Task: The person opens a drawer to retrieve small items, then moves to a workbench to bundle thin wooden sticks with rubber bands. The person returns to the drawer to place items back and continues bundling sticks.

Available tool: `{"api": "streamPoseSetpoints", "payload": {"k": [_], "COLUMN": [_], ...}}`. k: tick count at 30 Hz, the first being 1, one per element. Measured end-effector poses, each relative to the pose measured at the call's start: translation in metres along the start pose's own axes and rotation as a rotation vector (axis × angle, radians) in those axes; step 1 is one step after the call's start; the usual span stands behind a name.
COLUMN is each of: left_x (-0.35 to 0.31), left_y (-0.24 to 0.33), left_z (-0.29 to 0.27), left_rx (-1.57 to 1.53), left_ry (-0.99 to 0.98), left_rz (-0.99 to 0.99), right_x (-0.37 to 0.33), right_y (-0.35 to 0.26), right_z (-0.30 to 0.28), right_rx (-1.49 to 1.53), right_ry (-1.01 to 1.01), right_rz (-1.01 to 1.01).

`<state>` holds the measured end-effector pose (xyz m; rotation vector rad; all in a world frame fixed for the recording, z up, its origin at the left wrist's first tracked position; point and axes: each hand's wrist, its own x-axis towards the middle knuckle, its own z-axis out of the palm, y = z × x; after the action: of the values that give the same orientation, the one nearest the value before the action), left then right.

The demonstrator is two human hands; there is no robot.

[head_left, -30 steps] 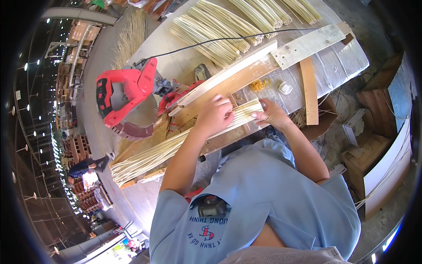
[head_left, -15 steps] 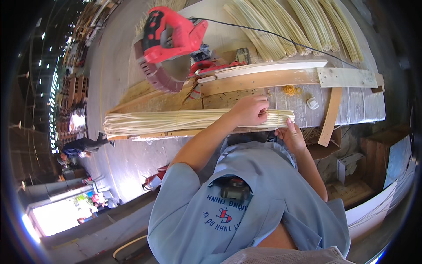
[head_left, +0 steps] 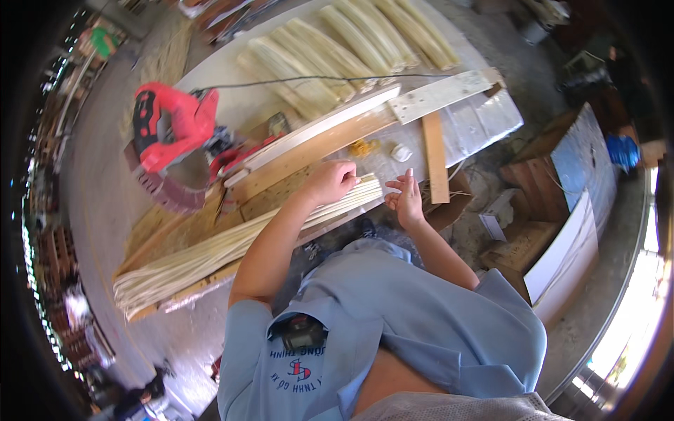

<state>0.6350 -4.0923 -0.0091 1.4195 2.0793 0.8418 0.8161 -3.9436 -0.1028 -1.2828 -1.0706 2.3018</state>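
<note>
A long bundle of thin pale strips, like split cane or rattan, lies along the near side of the workbench. My left hand is closed over the bundle near its right end, fingers curled in; what they pinch is hidden. Just beyond that end, my right hand is raised with its fingers apart, holding nothing. Yellow rubber bands lie in a small heap behind the bundle, beside a small white object whose kind I cannot tell.
A red-and-black power saw stands at the back left, its cord running across the bench. Behind the bundle runs a wooden fence board. More strip bundles lie at the back. A plank juts past the front edge above a cardboard box.
My right hand has come away from the bundle's end and its fingers have spread. My left hand stays closed over the bundle. The whole view has turned and shifted.
</note>
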Motion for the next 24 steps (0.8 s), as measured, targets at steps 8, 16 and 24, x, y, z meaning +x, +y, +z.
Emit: {"api": "streamPoseSetpoints", "payload": {"k": [8, 16, 24], "left_x": [0.069, 0.072, 0.034], "left_y": [0.022, 0.019, 0.013], "left_z": [0.029, 0.021, -0.014], "left_rx": [-0.048, -0.295, 0.334], "left_ry": [0.016, -0.014, 0.062], "left_rz": [0.132, 0.026, 0.27], "right_x": [-0.003, 0.003, 0.009], "right_y": [-0.058, -0.103, -0.097], "right_z": [0.016, -0.002, -0.004], "right_rx": [-0.366, -0.343, -0.93], "right_ry": [-0.312, -0.739, -0.677], "right_rz": [-0.262, 0.018, 0.235]}}
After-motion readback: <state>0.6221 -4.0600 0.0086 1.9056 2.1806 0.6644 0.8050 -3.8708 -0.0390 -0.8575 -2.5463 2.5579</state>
